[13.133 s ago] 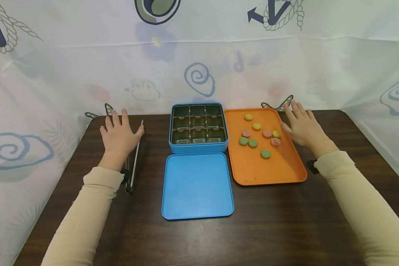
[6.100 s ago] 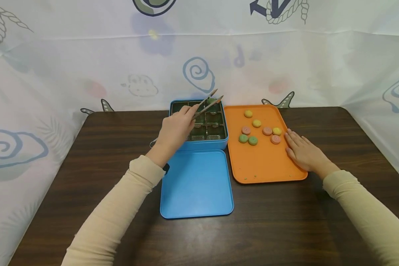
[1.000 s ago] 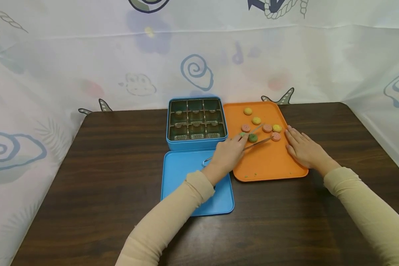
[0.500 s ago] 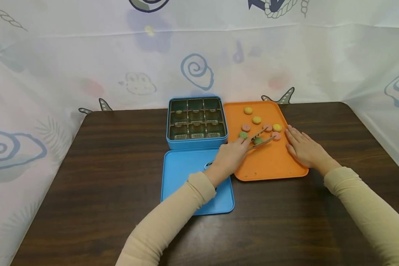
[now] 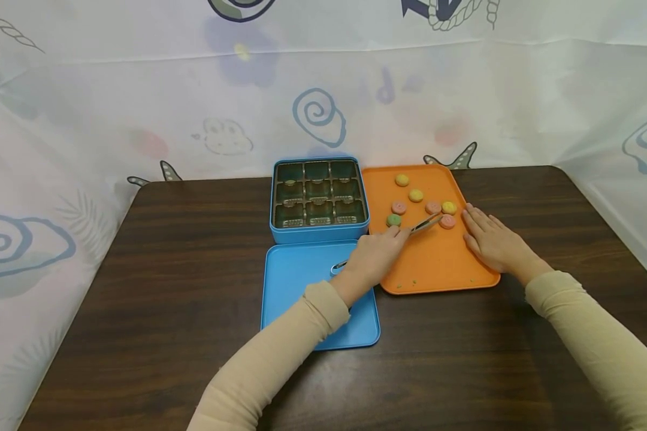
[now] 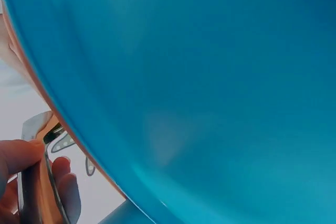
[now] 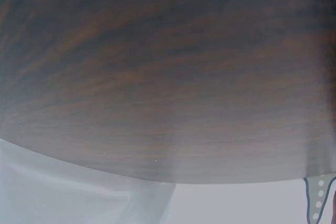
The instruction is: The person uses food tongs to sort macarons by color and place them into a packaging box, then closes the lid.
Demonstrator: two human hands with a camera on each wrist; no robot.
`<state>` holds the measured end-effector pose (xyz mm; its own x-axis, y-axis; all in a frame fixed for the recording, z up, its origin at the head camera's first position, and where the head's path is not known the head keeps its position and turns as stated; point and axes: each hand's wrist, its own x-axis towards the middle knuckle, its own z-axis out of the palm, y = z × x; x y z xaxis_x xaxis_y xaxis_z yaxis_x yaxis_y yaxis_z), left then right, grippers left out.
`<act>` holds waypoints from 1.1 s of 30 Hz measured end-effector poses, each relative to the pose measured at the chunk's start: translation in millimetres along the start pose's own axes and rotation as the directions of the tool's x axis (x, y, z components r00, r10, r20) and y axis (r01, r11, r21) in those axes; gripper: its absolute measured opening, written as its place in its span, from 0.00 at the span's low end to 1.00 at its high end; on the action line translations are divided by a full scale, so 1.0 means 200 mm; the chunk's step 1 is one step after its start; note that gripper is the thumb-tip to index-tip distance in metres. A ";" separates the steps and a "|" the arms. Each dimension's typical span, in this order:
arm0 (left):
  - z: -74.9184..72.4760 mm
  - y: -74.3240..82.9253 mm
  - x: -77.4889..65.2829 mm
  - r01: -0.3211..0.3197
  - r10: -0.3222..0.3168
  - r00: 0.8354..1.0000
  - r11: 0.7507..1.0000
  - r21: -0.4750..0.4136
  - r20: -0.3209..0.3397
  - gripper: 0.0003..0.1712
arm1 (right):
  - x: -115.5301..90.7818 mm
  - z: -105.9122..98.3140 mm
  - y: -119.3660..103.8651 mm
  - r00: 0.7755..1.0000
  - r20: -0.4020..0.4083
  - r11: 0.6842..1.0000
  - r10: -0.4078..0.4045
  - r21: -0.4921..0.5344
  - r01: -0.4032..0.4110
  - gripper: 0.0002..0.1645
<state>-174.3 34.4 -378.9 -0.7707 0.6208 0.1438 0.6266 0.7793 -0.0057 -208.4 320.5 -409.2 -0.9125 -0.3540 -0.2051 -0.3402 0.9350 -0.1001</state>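
My left hand (image 5: 377, 254) grips metal tongs (image 5: 426, 224) over the orange tray (image 5: 437, 269). The tong arms lie close together, pointing toward the pink macarons (image 5: 447, 222). One green macaron (image 5: 393, 219) lies just beyond my fingers; the other green one is hidden around the tongs, and I cannot tell whether they clasp it. In the left wrist view, thumb and fingers pinch the tongs (image 6: 42, 187). My right hand (image 5: 493, 242) rests with straight fingers on the tray's right edge. Yellow macarons (image 5: 416, 196) lie farther back on the tray.
A blue box (image 5: 319, 234) with a divided, dark insert stands left of the tray. In front of it lies a blue lid (image 5: 291, 281), partly under my left forearm. Green crumbs dot the tray's front. A patterned white cloth (image 5: 194, 90) hangs behind the brown table (image 5: 167, 269).
Over the last second my left hand has moved slightly right and the tongs have narrowed. The nearer green macaron shifted right, then passed out of sight. My right hand has stayed put.
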 end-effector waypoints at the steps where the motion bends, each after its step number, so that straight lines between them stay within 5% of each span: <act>1: 0.00 0.00 0.00 -0.004 0.004 1.000 1.000 0.007 -0.004 0.21 | 0.00 0.00 0.00 1.000 0.000 1.000 0.000 -0.002 0.000 0.38; 16: -0.11 -0.04 -0.04 -0.041 0.067 0.978 0.990 0.132 -0.197 0.20 | -0.01 0.00 0.00 1.000 -0.006 1.000 -0.001 0.004 0.001 0.38; 29: -0.21 -0.29 -0.08 0.085 -0.067 0.961 0.995 0.056 -0.270 0.22 | -0.01 0.00 -0.01 1.000 -0.007 1.000 -0.007 0.010 0.007 0.38; 33: -0.24 -0.37 -0.10 0.145 -0.132 0.960 0.989 0.034 -0.247 0.24 | 0.00 0.00 -0.01 1.000 -0.005 1.000 -0.007 0.011 0.007 0.38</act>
<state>-199.5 -39.9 -333.3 -0.7940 0.4719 0.3832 0.5043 0.8633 -0.0181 -207.2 319.2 -408.5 -0.9111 -0.3604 -0.1999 -0.3441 0.9322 -0.1125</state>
